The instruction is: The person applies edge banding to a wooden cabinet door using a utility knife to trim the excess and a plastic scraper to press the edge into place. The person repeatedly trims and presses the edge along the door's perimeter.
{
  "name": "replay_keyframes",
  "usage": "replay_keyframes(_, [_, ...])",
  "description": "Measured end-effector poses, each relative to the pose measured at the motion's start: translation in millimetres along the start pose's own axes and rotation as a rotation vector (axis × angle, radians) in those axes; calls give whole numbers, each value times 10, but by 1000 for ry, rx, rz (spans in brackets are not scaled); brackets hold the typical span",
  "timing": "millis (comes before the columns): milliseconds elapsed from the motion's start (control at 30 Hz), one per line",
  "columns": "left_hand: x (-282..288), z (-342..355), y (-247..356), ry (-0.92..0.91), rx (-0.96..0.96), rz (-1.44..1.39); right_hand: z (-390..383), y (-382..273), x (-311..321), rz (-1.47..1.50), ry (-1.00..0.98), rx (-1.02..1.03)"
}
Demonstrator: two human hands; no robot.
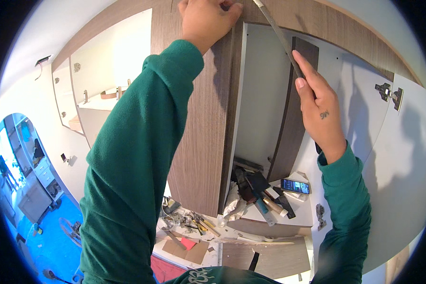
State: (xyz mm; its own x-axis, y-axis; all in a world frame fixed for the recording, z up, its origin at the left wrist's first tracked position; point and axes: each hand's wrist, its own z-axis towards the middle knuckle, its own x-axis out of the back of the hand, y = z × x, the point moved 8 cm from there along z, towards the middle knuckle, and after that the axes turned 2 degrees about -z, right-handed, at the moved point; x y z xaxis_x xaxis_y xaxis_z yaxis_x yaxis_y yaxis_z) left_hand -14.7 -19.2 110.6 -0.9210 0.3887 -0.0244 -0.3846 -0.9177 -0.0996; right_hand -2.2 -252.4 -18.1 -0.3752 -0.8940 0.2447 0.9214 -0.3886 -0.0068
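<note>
My right hand (319, 99) is closed round the lower end of a long, thin, dark strip (281, 40) with a pale tip; its exact kind does not show. The strip slants up and left in front of the cabinet's upper rail (307, 16). At the top of the view my left hand (210, 21) is raised against the wood-grain cabinet frame, fingers curled and partly cut off by the picture's edge. Whatever it pinches, if anything, is hidden. Below it hangs a brown wood-grain panel (199, 128). Inside the open cabinet leans a dark board (288, 113).
A phone (296, 186) and several hand tools, one a scraper (264, 210), lie on the cabinet's bottom shelf. More tools (196, 222) crowd the lower counter beside a loose wood-grain board (265, 258). A white door (402, 156) with a metal hinge (389, 94) stands open at right.
</note>
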Motion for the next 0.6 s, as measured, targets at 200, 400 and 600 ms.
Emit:
replay_keyframes(200, [-86, -108, -102, 31, 26, -206, -258, 172, 63, 85, -21, -156])
replay_keyframes(400, [-20, -241, -69, 80, -196, -156, -560, 439, 51, 207, -16, -350])
replay_keyframes(600, [-97, -293, -33, 102, -221, -111, -737, 640, -177, 491, 34, -413])
